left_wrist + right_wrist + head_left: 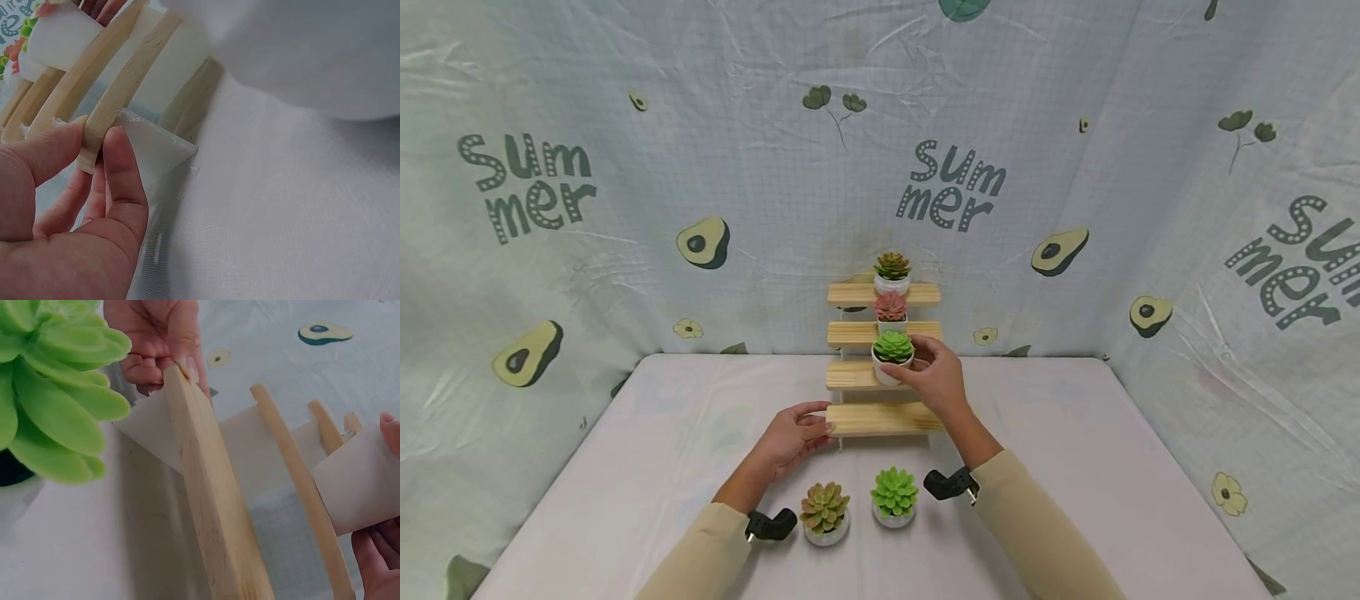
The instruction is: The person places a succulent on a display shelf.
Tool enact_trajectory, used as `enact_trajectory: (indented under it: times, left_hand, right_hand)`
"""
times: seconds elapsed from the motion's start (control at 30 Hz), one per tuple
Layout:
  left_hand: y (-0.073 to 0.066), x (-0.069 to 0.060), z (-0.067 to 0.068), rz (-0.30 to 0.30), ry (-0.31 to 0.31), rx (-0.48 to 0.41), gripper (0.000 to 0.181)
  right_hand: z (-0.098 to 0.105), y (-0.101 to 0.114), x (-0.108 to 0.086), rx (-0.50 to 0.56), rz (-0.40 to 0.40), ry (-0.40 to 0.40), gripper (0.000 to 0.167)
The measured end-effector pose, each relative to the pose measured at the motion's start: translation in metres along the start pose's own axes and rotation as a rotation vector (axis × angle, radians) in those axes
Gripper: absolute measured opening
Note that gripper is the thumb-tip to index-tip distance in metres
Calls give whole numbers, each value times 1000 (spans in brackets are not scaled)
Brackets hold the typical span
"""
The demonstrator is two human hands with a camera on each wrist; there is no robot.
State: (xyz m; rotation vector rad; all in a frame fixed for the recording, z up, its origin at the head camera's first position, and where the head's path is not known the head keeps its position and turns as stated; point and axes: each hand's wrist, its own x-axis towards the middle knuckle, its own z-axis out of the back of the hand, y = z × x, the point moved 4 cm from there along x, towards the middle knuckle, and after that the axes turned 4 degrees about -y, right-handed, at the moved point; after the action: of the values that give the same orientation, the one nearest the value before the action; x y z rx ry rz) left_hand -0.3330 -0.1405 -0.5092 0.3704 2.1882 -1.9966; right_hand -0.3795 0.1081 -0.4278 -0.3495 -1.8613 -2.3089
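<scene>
A tiered wooden shelf (880,419) with white side supports stands at the table's back middle. My left hand (795,435) pinches the left end of its lowest board (103,122) between thumb and fingers. On the second board from the bottom, my right hand (934,379) holds a white pot with a green succulent (893,348), thumb and fingers on opposite sides of the pot. Above it sit a pink succulent (891,308) on the third board and a reddish-green succulent (892,268) on the top one. The white pot (359,481) also appears in the right wrist view, its plant out of frame.
Two potted succulents stand on the table in front of the shelf: a brownish-green one (824,510) near the left forearm and a bright green one (895,495) near the right wrist. A printed cloth (790,192) hangs behind and around the white table (1045,467).
</scene>
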Motion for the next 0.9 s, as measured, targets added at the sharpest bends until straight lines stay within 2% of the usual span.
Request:
enact_trajectory:
  times: [0.2,0.43,0.57,0.77,0.9]
  left_hand:
    - [0,-1,-1,-6,11,-8,51]
    - [1,-1,-1,-10,19,-15,51]
    - [2,-1,-1,-15,28,-9,53]
    - [0,0,0,-13,15,-2,51]
    - [1,1,0,-8,15,-2,51]
  right_hand:
    - [1,-5,-4,-25,-17,-1,70]
    - [8,-4,-11,-27,23,10,62]
    - [14,-4,-19,-45,36,-10,60]
    - [18,-7,-35,16,28,-35,65]
    - [19,-10,-47,45,39,-44,61]
